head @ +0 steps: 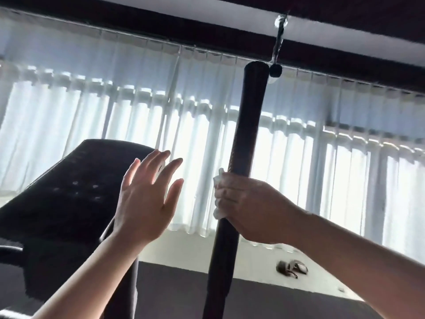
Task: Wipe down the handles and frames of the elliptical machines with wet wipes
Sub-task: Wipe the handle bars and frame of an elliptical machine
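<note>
The upright handle (243, 143) stands at the middle, in front of the curtains (115, 125). The right hand (248, 208) wraps around it, with a wet wipe (217, 180) between fingers and handle. The left hand (147, 199) is raised just left of the handle, apart from it. The console (69, 199) lies further left, behind that hand. A pair of sandals (292, 268) sits on the floor (253, 256) right of the handle, near the curtains.
</note>
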The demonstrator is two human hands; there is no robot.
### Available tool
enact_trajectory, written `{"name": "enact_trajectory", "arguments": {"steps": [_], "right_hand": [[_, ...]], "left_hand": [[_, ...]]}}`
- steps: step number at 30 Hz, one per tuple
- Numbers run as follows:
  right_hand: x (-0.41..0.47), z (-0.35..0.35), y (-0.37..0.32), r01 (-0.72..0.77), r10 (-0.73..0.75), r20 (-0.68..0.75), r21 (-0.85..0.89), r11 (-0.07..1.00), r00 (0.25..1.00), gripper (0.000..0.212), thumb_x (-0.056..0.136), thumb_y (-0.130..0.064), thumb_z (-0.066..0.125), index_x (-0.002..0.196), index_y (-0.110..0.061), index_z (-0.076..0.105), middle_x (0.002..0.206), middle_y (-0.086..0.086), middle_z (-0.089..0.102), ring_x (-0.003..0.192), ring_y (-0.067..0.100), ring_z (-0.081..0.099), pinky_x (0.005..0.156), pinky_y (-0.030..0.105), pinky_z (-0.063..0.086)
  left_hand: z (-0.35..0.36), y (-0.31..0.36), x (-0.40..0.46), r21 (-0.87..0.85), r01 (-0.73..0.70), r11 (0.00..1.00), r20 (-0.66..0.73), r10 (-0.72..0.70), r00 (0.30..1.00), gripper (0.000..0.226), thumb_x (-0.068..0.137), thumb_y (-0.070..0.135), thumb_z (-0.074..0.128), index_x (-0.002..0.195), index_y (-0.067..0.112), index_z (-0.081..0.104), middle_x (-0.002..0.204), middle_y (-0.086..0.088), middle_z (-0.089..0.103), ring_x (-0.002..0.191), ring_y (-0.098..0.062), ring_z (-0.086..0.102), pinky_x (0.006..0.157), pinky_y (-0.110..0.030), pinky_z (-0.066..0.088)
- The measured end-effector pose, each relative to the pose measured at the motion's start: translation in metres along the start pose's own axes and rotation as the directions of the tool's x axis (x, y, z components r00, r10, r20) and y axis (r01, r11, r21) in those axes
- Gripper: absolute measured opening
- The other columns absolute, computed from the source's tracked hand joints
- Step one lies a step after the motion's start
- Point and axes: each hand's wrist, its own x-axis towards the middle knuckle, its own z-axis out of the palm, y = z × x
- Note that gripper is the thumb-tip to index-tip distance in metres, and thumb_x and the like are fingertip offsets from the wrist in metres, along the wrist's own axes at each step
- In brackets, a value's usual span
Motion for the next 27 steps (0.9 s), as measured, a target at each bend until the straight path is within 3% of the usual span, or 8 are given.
{"name": "enact_trajectory", "arguments": {"steps": [5, 10, 14, 19, 21, 23, 25, 27], "right_hand": [[0.035, -0.033, 0.072, -0.010, 0.016, 0.064, -0.084, 0.996, 0.998, 0.051, 0.100, -0.032, 0.029, 0.084, -0.016, 0.074, 0.080, -0.001, 0.069, 0.091, 0.019, 0.065, 0.110, 0.024, 0.024], [0.064, -0.070, 0.163, -0.217, 0.223, 0.002, -0.228, 0.949, 0.975, 0.029, 0.101, -0.021, 0.049, 0.119, -0.010, 0.068, 0.131, 0.012, 0.063, 0.131, 0.029, 0.050, 0.118, 0.043, 0.029], [0.060, -0.062, 0.122, -0.250, 0.259, 0.048, -0.141, 0.958, 0.965, 0.023, 0.098, -0.016, 0.055, 0.107, -0.008, 0.073, 0.118, 0.014, 0.069, 0.123, 0.030, 0.056, 0.115, 0.037, 0.033], [0.074, -0.084, 0.083, -0.213, 0.223, 0.345, -0.068, 0.975, 0.912, 0.032, 0.103, -0.024, 0.043, 0.109, -0.014, 0.072, 0.118, 0.004, 0.066, 0.117, 0.018, 0.056, 0.098, 0.021, 0.035], [0.099, -0.095, 0.104, -0.185, 0.237, 0.383, -0.167, 0.968, 0.893, 0.037, 0.103, -0.028, 0.038, 0.108, -0.011, 0.071, 0.115, 0.006, 0.065, 0.114, 0.020, 0.057, 0.097, 0.031, 0.043], [0.119, -0.106, 0.136, -0.205, 0.302, 0.316, -0.305, 0.930, 0.899, 0.038, 0.102, -0.026, 0.037, 0.117, -0.009, 0.068, 0.126, 0.009, 0.063, 0.129, 0.022, 0.050, 0.104, 0.040, 0.043], [0.123, -0.110, 0.162, -0.273, 0.387, 0.286, -0.367, 0.889, 0.877, 0.040, 0.103, -0.029, 0.035, 0.121, -0.010, 0.066, 0.138, 0.007, 0.057, 0.136, 0.022, 0.043, 0.108, 0.041, 0.041], [0.114, -0.105, 0.159, -0.349, 0.452, 0.312, -0.333, 0.876, 0.836, 0.036, 0.102, -0.029, 0.037, 0.112, -0.011, 0.068, 0.132, 0.006, 0.060, 0.132, 0.023, 0.047, 0.103, 0.040, 0.044]], "left_hand": [[-0.002, -0.001, -0.002, -0.048, -0.056, 0.997, -0.026, 0.055, 0.998, 0.047, 0.101, 0.038, 0.033, 0.137, 0.016, 0.054, 0.145, -0.005, 0.051, 0.139, -0.023, 0.040, 0.120, -0.046, 0.017], [-0.002, -0.001, 0.001, -0.012, -0.067, 0.998, 0.005, 0.067, 0.998, 0.053, 0.102, 0.043, 0.029, 0.151, 0.022, 0.033, 0.157, -0.002, 0.032, 0.147, -0.020, 0.022, 0.122, -0.042, -0.004], [-0.001, 0.000, 0.003, 0.034, -0.076, 0.996, 0.030, 0.075, 0.997, 0.058, 0.103, 0.049, 0.020, 0.154, 0.021, 0.025, 0.160, -0.004, 0.025, 0.149, -0.021, 0.017, 0.122, -0.046, -0.006], [0.001, -0.002, 0.000, 0.007, -0.096, 0.995, 0.042, 0.096, 0.995, 0.058, 0.104, 0.049, 0.020, 0.154, 0.020, 0.023, 0.161, -0.004, 0.023, 0.149, -0.021, 0.018, 0.122, -0.049, -0.002], [0.002, -0.004, 0.000, -0.006, -0.117, 0.993, 0.034, 0.118, 0.992, 0.059, 0.104, 0.049, 0.019, 0.154, 0.020, 0.025, 0.161, -0.005, 0.023, 0.149, -0.022, 0.019, 0.122, -0.050, -0.001], [0.002, -0.005, 0.001, -0.027, -0.129, 0.991, 0.028, 0.130, 0.991, 0.059, 0.103, 0.049, 0.021, 0.154, 0.019, 0.027, 0.161, -0.004, 0.023, 0.149, -0.021, 0.019, 0.122, -0.050, 0.000], [0.000, -0.004, 0.001, -0.053, -0.126, 0.991, 0.016, 0.127, 0.992, 0.060, 0.103, 0.049, 0.022, 0.153, 0.018, 0.028, 0.161, -0.005, 0.024, 0.148, -0.021, 0.019, 0.122, -0.050, 0.002], [-0.001, -0.005, 0.002, -0.062, -0.124, 0.990, 0.015, 0.125, 0.992, 0.060, 0.103, 0.049, 0.022, 0.153, 0.017, 0.029, 0.160, -0.005, 0.025, 0.148, -0.021, 0.021, 0.121, -0.051, 0.004]]}}
